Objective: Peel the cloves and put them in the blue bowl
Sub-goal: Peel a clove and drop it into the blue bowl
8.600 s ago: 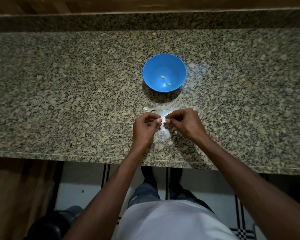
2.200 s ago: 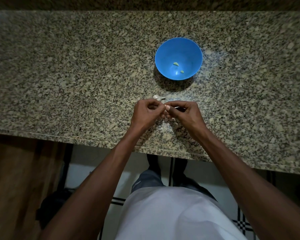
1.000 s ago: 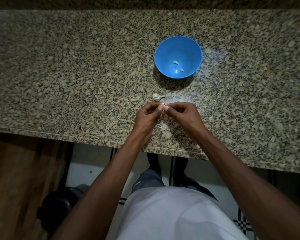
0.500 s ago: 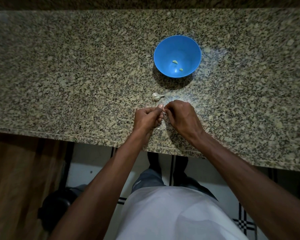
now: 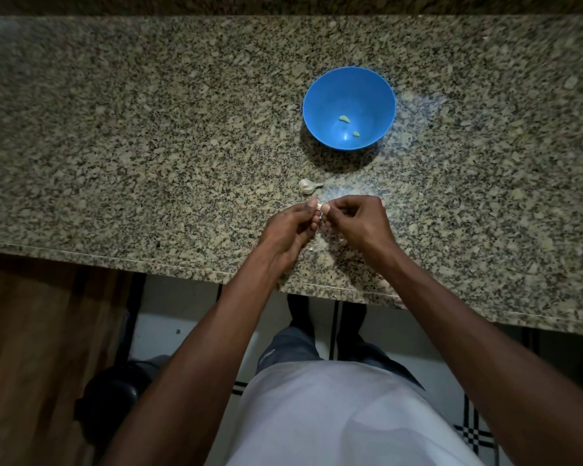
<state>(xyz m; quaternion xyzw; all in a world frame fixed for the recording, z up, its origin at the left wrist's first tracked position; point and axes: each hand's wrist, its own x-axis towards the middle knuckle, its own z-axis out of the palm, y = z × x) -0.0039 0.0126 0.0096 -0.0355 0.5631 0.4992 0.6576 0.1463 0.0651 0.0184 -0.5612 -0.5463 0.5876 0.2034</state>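
While both hands meet just below the middle of the frame, the rest of the speckled granite bench (image 5: 148, 146) carries little: a blue bowl (image 5: 320, 105) stands upper right of centre, well apart from the fingers, with two small pale peeled cloves (image 5: 344, 119) lying on its floor, one a little above and left of the other. Between the bowl and the hands, just above the left thumb, a small whitish garlic piece (image 5: 306, 186) with a short stem pointing right lies on the bench. A few pale flakes of skin (image 5: 313, 246) lie on the stone under and between the wrists. Below the bench edge show a white shirt (image 5: 344, 415), dark trousers, a tiled floor with black lines, and a wooden surface at lower left.

Nothing stands between the hands and the bowl except that garlic piece.

The left hand (image 5: 288, 230) comes in from lower left, fingers curled, thumb and forefinger tips closed on a small pale clove (image 5: 321, 206) of which only a sliver shows. The right hand (image 5: 359, 223) comes in from lower right, knuckles up, its fingers curled inward, and pinches the same clove from the other side, so the fingertips of both hands touch. Both forearms slope up over the bench edge, hands held slightly above the stone.
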